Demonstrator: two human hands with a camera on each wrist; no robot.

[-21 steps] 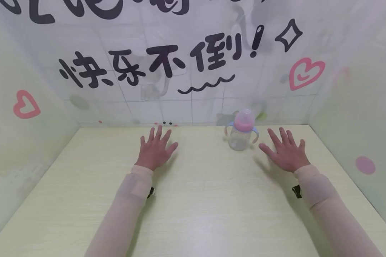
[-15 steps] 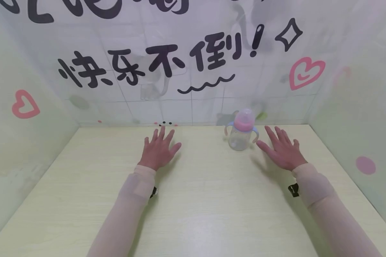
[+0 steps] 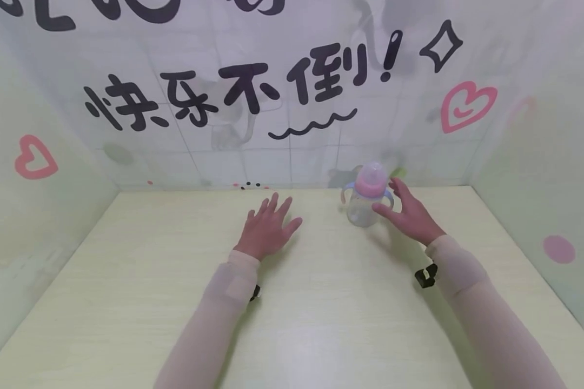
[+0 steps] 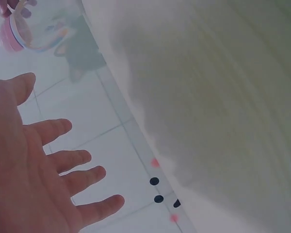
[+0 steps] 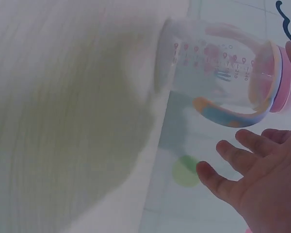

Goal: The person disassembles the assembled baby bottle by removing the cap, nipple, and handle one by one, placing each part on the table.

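Baby bottle (image 3: 360, 212) upright, far right on the table (image 3: 311, 302), and the right hand (image 3: 411, 216) is there, fingers spread, not gripping, beside its right handle (image 5: 233, 118)! Left hand (image 3: 265, 232), well left, fingers spread, empty. A fingertip snagging that handle could topple the bottle.

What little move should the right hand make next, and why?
I'd suggest the right hand gently curl its fingers and thumb around the nearer handle of the baby bottle. The bottle stands upright on the table, the hand is right beside that handle, and its fingers aren't wrapped around it yet. The left hand is farther away.
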